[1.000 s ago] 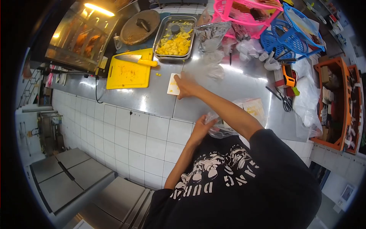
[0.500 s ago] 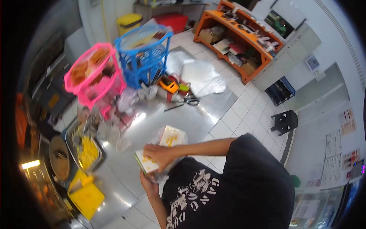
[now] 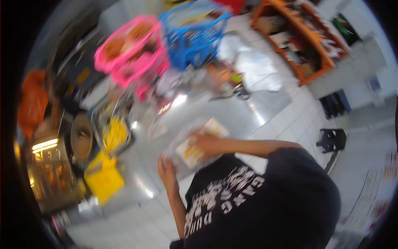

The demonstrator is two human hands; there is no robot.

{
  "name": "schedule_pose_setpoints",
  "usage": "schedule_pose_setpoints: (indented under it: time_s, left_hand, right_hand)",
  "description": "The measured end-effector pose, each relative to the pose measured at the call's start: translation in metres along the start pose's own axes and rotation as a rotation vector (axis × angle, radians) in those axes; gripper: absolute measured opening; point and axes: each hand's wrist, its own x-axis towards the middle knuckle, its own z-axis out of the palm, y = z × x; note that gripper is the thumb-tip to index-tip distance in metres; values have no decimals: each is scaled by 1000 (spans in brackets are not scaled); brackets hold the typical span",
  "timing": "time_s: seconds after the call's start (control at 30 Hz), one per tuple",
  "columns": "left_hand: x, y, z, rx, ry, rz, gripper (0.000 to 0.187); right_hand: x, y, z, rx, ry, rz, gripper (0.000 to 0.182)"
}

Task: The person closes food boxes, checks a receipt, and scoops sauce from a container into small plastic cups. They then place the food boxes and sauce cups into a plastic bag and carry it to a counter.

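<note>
Two white boxes with yellow print lie side by side at the table edge, the nearer box (image 3: 185, 157) and the farther box (image 3: 218, 125), with a clear plastic bag (image 3: 176, 145) around them. Across the nearer box my right hand (image 3: 203, 143) is closed, gripping its top, its fingertips blurred. At the left edge of the bag, my left hand (image 3: 167, 169) has its fingers closed on the plastic. Motion blur hides how far each box sits inside the bag.
Left of the hands are a metal tray (image 3: 128, 139) of yellow strips and a yellow cutting board (image 3: 103, 180) with a knife. Pink basket (image 3: 124, 62) and blue basket (image 3: 186, 43) stand at the back. Scissors (image 3: 241, 92) and silvery sheets (image 3: 259, 68) lie on the metal table.
The view has swung, shifting the scene right and down. The nearer box, tilted up between both hands before, now lies flatter beside the other; my left hand has moved from beneath it to the bag's edge.
</note>
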Motion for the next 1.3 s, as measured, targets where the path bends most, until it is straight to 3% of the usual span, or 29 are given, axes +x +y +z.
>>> schedule_pose_setpoints:
  time_s: [0.03,0.07,0.1,0.17,0.23,0.3,0.37,0.4,0.47,0.5,0.57,0.63,0.7,0.73,0.8,0.87,1.0,1.1,1.3]
  left_hand:
    - [-8,1,-5,13,32,40,36]
    - [-11,2,-2,20,49,94,34]
    - [-15,1,-1,41,76,89,30]
    - [-22,1,3,84,80,86,23]
    - [-25,8,10,172,145,164,20]
    - [-41,26,27,311,223,196,17]
    - [-49,47,38,491,301,178,16]
    - [-53,51,38,674,348,299,15]
    - [-55,62,37,1037,418,559,13]
    - [-57,73,43,996,446,510,11]
    - [-71,99,52,911,512,401,10]
    - [-72,100,51,672,386,271,13]
    - [-64,87,51,286,215,166,16]
    - [-55,77,59,154,227,190,19]
    - [-52,76,63,-21,190,90,18]
    - [-51,78,70,-187,137,52,18]
    - [-55,78,65,-259,262,57,18]
    - [-58,79,63,-264,340,86,16]
    - [-49,81,66,-248,400,102,7]
  right_hand:
    - [-6,12,5,-32,218,-13,68]
    - [-20,-4,-19,-53,313,168,64]
    - [-32,0,-22,-195,377,188,66]
    - [-47,40,10,-123,370,417,59]
    - [-59,66,1,119,294,774,48]
    - [-83,94,-12,173,609,655,44]
    - [-85,74,-51,189,746,542,34]
    - [-90,62,-70,204,816,493,30]
    - [-103,55,-91,118,625,424,17]
    - [-110,54,-106,67,532,386,13]
    - [-113,32,-132,206,636,420,7]
    - [-115,25,-138,351,697,403,7]
    - [-104,5,-144,588,568,279,9]
    - [-97,-9,-140,709,493,222,10]
    - [-56,-28,-123,821,-29,85,20]
    - [-18,-7,-33,259,123,-90,48]
    - [8,10,10,-182,-68,-112,93]
    - [0,9,-6,-180,-216,35,98]
    - [-10,39,-2,-198,-35,-26,96]
